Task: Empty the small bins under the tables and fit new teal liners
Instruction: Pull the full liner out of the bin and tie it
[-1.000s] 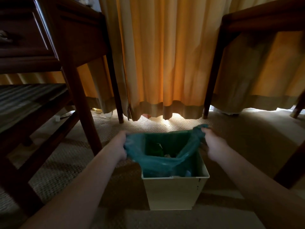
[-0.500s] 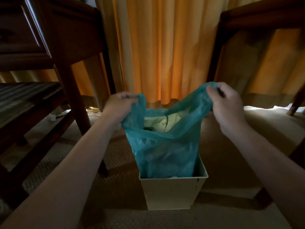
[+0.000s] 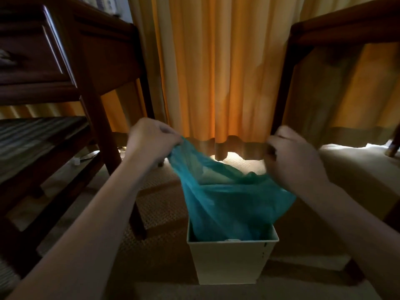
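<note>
Pinching the teal liner (image 3: 229,204) at its bunched rim, my left hand (image 3: 149,141) is gripping one corner while my right hand (image 3: 296,156) is closing on the other. It is hanging half inside the cream bin (image 3: 232,258), feeling thin, limp and slippery, and I am judging its hidden load as light.

- The liner (image 3: 229,204) is thin teal plastic, crinkled, half see-through with a faint sheen.
- The bin (image 3: 232,262) has smooth, matt cream walls.
- The table (image 3: 91,59) is dark wood with a polished gloss.
- The curtain (image 3: 216,72) is soft orange cloth, matt.
- The carpet (image 3: 160,204) is rough, woven and beige.
</note>
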